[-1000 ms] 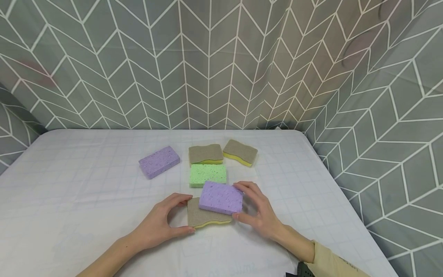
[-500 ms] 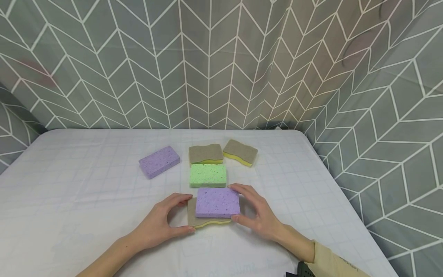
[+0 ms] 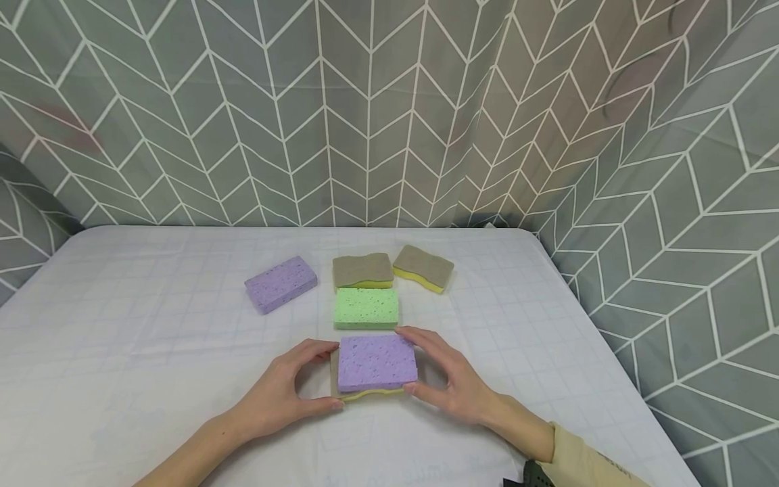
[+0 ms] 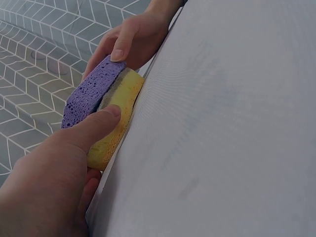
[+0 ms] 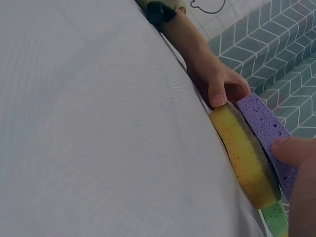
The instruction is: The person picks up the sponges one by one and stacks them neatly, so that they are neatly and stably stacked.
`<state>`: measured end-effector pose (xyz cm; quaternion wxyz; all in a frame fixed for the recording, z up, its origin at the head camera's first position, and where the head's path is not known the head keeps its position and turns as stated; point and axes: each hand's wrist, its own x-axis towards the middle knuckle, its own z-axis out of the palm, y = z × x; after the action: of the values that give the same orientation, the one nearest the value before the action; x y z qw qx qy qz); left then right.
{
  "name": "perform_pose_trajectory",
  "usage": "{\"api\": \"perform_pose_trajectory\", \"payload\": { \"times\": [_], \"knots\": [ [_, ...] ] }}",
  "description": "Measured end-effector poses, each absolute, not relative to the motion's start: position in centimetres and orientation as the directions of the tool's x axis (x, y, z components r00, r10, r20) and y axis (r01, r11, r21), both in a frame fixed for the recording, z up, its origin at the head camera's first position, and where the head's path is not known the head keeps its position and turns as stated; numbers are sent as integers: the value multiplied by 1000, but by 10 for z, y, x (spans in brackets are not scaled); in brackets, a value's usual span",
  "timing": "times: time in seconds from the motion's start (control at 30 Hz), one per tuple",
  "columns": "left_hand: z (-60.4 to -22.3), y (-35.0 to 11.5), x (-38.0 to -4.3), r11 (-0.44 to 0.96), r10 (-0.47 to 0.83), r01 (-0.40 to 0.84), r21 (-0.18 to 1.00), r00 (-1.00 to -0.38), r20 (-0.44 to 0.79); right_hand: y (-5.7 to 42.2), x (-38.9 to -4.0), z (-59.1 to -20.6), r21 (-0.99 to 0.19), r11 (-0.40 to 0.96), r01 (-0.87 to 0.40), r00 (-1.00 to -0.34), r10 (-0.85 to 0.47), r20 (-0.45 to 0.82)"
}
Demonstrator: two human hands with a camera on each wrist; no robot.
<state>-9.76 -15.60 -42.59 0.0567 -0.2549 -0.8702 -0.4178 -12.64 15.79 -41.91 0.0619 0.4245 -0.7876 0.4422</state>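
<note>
My right hand [image 3: 453,375] holds a purple sponge [image 3: 377,363] at its right end, thumb on the near edge and fingers at the far one. Below it is a yellow sponge [image 4: 116,133] with a grey-brown scouring layer, lying on the table and mostly covered in the head view. The left hand [image 3: 280,389] pinches that yellow sponge by its left end, thumb at the near side. In the right wrist view a thin dark gap shows between the purple sponge [image 5: 266,131] and the yellow sponge [image 5: 242,153]; whether they touch anywhere I cannot tell.
Just behind the hands lies a green sponge [image 3: 366,309], with a grey-topped yellow sponge [image 3: 362,270] against its far side. Another grey-topped sponge [image 3: 422,268] sits to the right, tilted. A second purple sponge [image 3: 280,284] lies at the left. A patterned curtain [image 3: 341,115] hangs behind the white-covered table [image 3: 152,325].
The right hand has brought the purple sponge left, nearer and lower over the yellow one and turned it straighter, covering most of its top. The left hand has stayed in place.
</note>
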Motion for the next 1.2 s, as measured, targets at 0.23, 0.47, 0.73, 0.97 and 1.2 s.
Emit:
{"api": "perform_pose_trajectory", "payload": {
  "times": [0.23,0.47,0.73,0.97,1.2],
  "knots": [
    [-425,-155,-97,529,390,478,701,-870,300,156,-128,-417,-714,218,-666,-670,-595,443],
    [-425,-155,-97,544,383,470,695,-876,292,156,-131,-421,-731,263,-629,-720,-550,422],
    [-424,-155,-97,545,379,474,692,-875,301,158,-132,-422,-721,294,-627,-721,-569,396],
    [-424,-155,-97,535,384,485,692,-869,312,158,-132,-422,-688,316,-654,-704,-586,401],
    [-424,-155,-97,535,379,474,700,-875,303,157,-129,-420,-689,342,-639,-724,-571,388]
  ]
}}
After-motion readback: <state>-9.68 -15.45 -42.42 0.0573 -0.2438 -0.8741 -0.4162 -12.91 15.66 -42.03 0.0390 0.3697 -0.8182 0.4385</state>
